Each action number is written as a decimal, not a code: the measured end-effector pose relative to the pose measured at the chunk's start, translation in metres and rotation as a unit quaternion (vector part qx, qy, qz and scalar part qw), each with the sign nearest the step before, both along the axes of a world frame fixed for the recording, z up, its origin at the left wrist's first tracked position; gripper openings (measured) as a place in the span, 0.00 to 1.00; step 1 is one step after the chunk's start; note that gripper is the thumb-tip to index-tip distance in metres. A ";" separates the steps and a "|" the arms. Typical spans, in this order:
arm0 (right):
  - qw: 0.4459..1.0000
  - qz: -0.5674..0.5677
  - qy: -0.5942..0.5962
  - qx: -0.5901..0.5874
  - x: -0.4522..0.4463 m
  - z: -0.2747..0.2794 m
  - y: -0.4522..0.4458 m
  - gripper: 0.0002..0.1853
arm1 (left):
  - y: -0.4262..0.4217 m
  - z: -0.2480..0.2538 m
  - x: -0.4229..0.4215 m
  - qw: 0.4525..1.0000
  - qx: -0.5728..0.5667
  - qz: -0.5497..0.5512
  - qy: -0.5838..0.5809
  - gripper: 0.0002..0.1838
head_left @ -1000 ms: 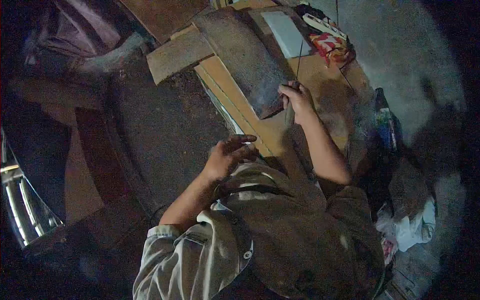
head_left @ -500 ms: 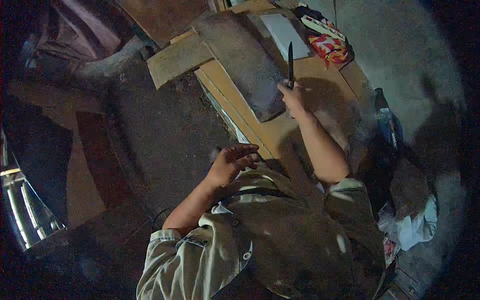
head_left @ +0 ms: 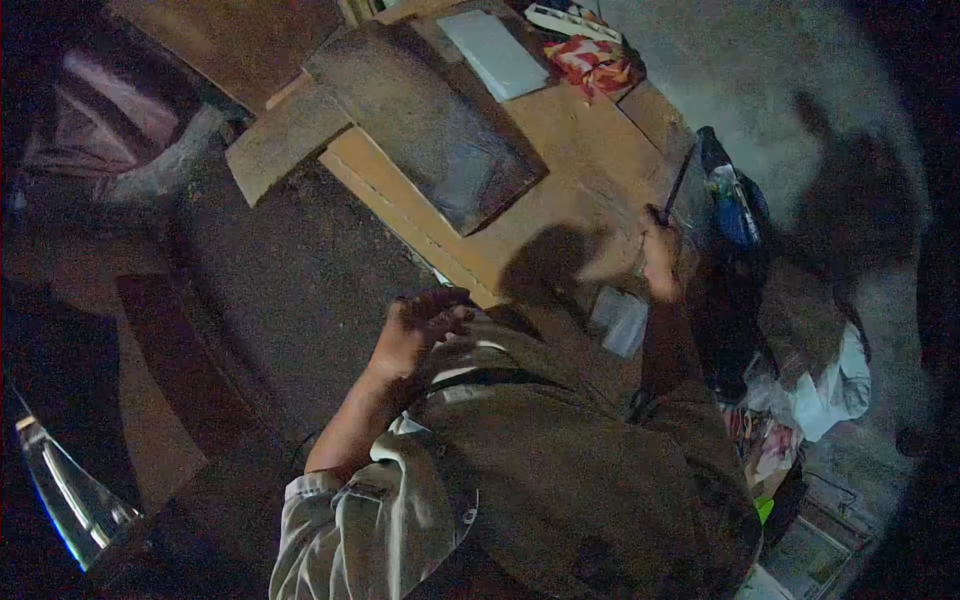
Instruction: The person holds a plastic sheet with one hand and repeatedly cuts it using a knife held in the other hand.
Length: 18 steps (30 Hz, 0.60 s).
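Observation:
A slim, dark-bladed knife (head_left: pixel 681 182) points upward from my right hand (head_left: pixel 660 262), which is closed around its handle. That hand is in shadow over the right side of the wooden board (head_left: pixel 590 140), near a dark bag. My left hand (head_left: pixel 418 332) is just in front of my shirt, by the board's near left edge. Its fingers are loosely bent and apart, and I see nothing in them. A dark, worn flat slab (head_left: pixel 425 120) lies on the board, with a whitish flat block (head_left: pixel 494 55) at its far right.
A red and yellow cloth (head_left: pixel 592 66) and a white power strip (head_left: pixel 575 20) lie at the far edge. A pale translucent rectangular piece (head_left: pixel 620 322) is beside my right forearm. Dark and white plastic bags (head_left: pixel 828 385) are at the right. A short plank (head_left: pixel 285 150) juts out left.
My right hand has moved right and nearer to me with the knife, off the slab's edge. My left hand stays by my shirt, its fingers slightly more bent. The view has shifted.

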State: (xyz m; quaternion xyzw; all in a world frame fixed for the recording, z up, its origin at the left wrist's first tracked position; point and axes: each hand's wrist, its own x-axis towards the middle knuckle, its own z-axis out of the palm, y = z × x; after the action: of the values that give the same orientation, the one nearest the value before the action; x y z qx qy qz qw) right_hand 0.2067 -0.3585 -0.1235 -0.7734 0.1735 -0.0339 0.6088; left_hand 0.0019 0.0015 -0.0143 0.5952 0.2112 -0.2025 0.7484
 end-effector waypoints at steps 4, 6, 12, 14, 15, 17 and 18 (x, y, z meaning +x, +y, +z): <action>0.985 0.029 0.029 -0.166 -0.018 -0.006 -0.036 0.11 | 0.000 -0.024 -0.002 0.996 0.038 -0.053 -0.067 0.20; 0.969 0.052 0.033 -0.239 -0.020 -0.025 -0.049 0.12 | -0.001 -0.028 -0.003 0.998 -0.009 -0.046 -0.041 0.20; 0.963 0.053 0.126 -0.232 0.002 -0.117 -0.066 0.11 | -0.006 -0.011 0.000 0.998 0.013 -0.054 -0.031 0.21; 0.989 0.077 -0.021 -0.124 -0.001 -0.075 -0.028 0.12 | -0.007 -0.008 -0.001 0.998 0.022 -0.051 -0.024 0.21; 0.989 0.078 -0.021 -0.122 0.001 -0.071 -0.021 0.12 | -0.007 -0.007 -0.002 0.998 0.030 -0.047 -0.016 0.21; 0.931 0.029 0.113 -0.345 0.013 -0.066 -0.010 0.15 | -0.008 -0.013 -0.005 0.999 0.005 -0.032 -0.030 0.21; 0.932 0.030 0.112 -0.344 0.019 -0.077 -0.014 0.15 | -0.007 -0.015 -0.006 0.999 -0.022 -0.017 -0.045 0.22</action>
State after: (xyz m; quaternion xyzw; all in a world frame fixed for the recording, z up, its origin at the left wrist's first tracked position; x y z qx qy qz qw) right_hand 0.2257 -0.3729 -0.2003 -0.9390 0.1955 0.0136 0.2827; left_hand -0.0042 -0.0058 -0.0295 0.5907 0.1628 -0.1930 0.7663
